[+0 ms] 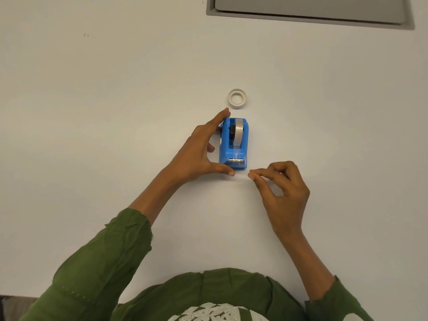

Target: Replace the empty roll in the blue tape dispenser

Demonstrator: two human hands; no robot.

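A white table (115,100) fills the view, with a grey recessed panel (310,12) set into its far edge. A person in green sleeves (104,262) reaches over it. The left hand (199,156) spreads open around the left side of the blue tape dispenser (234,144), forefinger at its far corner and thumb at its near corner. A roll of tape (239,133) sits in the dispenser. The right hand (282,184) rests just beside the dispenser's near end, thumb and forefinger pinched together, perhaps on a clear tape end, though none is discernible. Just beyond the dispenser lies the empty white core (237,98).
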